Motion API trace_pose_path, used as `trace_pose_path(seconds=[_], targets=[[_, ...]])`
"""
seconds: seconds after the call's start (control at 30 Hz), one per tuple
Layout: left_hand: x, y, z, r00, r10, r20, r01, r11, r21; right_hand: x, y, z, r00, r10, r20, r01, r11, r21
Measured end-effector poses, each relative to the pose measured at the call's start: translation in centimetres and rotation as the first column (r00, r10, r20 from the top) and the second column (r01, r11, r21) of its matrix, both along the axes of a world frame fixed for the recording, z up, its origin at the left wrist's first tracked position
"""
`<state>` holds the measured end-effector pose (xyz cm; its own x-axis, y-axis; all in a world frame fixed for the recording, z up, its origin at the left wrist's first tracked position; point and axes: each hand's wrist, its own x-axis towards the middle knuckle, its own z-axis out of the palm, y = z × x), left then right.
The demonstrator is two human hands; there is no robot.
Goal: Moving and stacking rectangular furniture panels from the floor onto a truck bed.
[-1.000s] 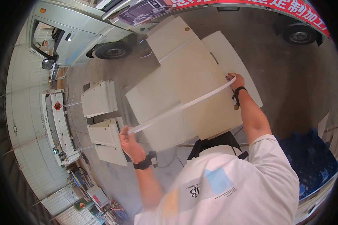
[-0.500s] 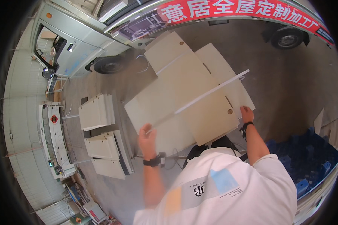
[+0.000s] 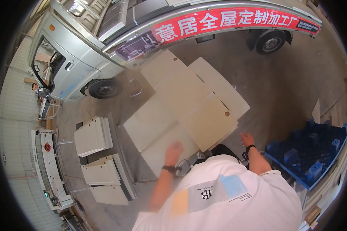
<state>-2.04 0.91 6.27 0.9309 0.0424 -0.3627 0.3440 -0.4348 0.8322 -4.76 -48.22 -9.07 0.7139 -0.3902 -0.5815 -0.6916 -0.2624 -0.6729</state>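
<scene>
A loose stack of cream boards [image 3: 169, 96] lies in front of me, its pieces overlapping at different angles. The top board [image 3: 208, 123] has a round hole and a dark slot near its right edge. My left hand [image 3: 174, 152], smeared by motion, is over the near part of the pale lower board [image 3: 154, 127]; I cannot make out its fingers or whether it touches. Off the stack's near right corner, my right hand [image 3: 247, 139] is apart from the boards, fingers loosely bent, with nothing visible in it. Both wrists wear dark bands.
At the far side stands a light truck [image 3: 81, 69] with a red banner [image 3: 227, 23] along its bed. More cream panels [image 3: 92, 136] are stacked on the left. A blue plastic pallet [image 3: 304, 154] is at the right, and a thin white loop [image 3: 136, 87] lies on the floor.
The long white strip across the boards no longer shows as before. My right hand has come off the stack's corner; my left hand has moved right over the near boards. The view has shifted.
</scene>
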Motion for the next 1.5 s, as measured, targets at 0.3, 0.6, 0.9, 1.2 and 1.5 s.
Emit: trace_pose_path(seconds=[0.3, 0.6, 0.9, 1.2, 1.5], targets=[[-7.4, 5.6, -3.3, 0.963, -0.236, -0.128, 0.255, 0.953, 0.166, 1.0, 9.8, 2.2, 0.973, 0.165, -0.162, -0.13, 0.97, 0.207], [-16.9, 14.8, -8.7, 0.866, -0.423, -0.267, 0.499, 0.705, 0.504, 1.3, 18.5, 0.2, 0.955, -0.205, -0.216, 0.283, 0.847, 0.45], [-23.3, 18.6, -13.2, 0.715, -0.623, -0.318, 0.67, 0.479, 0.567, 1.0, 20.3, -0.3, 0.938, -0.331, -0.101, 0.314, 0.693, 0.649], [-20.6, 15.3, -10.1, 0.771, -0.598, -0.217, 0.612, 0.605, 0.509, 0.9, 20.0, -0.7, 0.946, -0.306, -0.107, 0.305, 0.728, 0.614], [-14.6, 11.4, -6.6, 0.838, -0.543, -0.052, 0.498, 0.723, 0.478, -1.1, 21.6, 6.6, 0.963, -0.264, -0.056, 0.24, 0.74, 0.629]])
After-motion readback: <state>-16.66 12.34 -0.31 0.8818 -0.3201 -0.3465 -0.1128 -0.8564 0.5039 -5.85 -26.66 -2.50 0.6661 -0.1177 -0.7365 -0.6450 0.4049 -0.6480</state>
